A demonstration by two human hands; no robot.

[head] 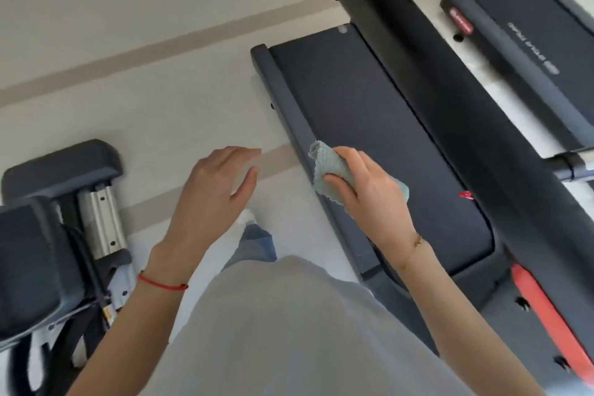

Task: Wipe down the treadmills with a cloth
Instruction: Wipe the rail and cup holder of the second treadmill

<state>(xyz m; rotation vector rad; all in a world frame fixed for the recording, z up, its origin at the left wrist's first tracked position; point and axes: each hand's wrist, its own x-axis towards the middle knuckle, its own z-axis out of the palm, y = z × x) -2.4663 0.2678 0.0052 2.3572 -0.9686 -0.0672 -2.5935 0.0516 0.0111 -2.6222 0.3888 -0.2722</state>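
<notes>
Head view: the right hand [369, 190] grips a bunched pale-blue cloth [328, 167] at centre frame, over the left edge of the nearer treadmill [369, 125]. The left hand [215, 190], fingers relaxed and holding nothing, hovers over the floor [160, 106]. A second treadmill [530, 42] lies upper right.

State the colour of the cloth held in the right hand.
Pale blue-green cloth, gripped by the right hand; head view.
</notes>
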